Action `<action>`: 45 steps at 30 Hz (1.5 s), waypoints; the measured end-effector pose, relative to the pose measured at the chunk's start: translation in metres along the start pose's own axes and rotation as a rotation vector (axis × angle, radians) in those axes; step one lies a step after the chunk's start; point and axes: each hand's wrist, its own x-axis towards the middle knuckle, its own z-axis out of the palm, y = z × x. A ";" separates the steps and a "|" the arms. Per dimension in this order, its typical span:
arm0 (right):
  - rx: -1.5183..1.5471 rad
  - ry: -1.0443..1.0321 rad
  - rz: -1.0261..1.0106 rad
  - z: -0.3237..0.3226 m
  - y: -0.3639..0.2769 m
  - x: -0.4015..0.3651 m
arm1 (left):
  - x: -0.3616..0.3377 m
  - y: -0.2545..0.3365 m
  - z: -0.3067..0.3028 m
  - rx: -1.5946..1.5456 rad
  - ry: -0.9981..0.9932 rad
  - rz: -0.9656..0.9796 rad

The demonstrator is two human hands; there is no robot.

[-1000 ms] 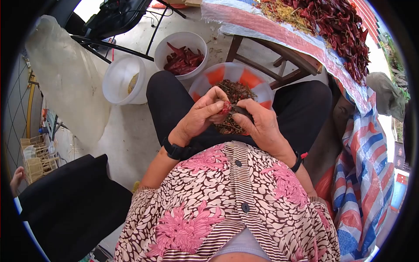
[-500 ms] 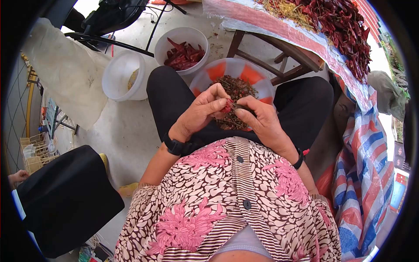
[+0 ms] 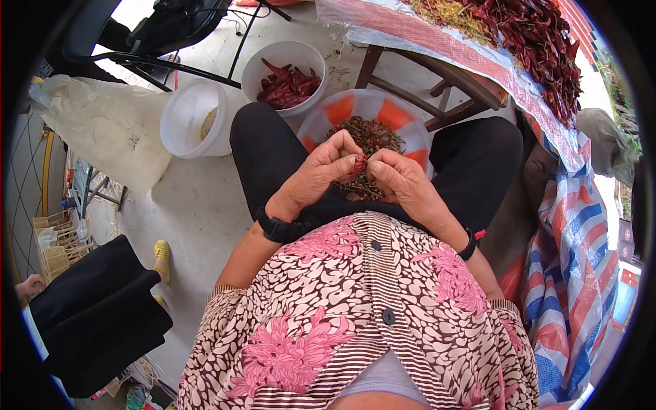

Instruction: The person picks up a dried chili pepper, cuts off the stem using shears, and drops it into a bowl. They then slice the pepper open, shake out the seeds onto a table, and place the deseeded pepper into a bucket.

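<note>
My left hand (image 3: 321, 171) pinches a small red piece of dried chili (image 3: 359, 162) between thumb and fingers. Close against it, my right hand (image 3: 403, 181) has its thumb and forefinger pressed together at the piece's edge; what lies between them is too small to make out. Both hands are above an orange-and-white basin (image 3: 418, 140) that holds brown stems and dried bits (image 3: 369, 135). Beyond my left knee, a white bowl (image 3: 254, 68) contains whole red chilies (image 3: 290, 85).
A white bucket (image 3: 179, 123) stands on the floor at left, beside a pale plastic sheet (image 3: 113, 130). Dried chilies (image 3: 540, 51) lie on a striped sheet (image 3: 437, 41) over a wooden stool (image 3: 437, 85). A person in black (image 3: 96, 314) is at lower left.
My right fingers have closed at the chili piece, and the dark bit seen between them is no longer visible. The person at lower left has shifted left, and the pale sheet has sunk lower.
</note>
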 end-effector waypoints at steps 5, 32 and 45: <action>-0.461 0.199 -0.234 0.005 0.003 0.001 | 0.001 0.000 0.002 -0.001 0.067 0.008; -0.316 0.226 -0.261 0.001 0.006 0.001 | 0.001 0.004 0.032 0.403 0.273 0.145; 0.922 -0.352 -0.001 -0.005 -0.005 -0.010 | -0.001 -0.005 0.005 -0.222 -0.164 -0.050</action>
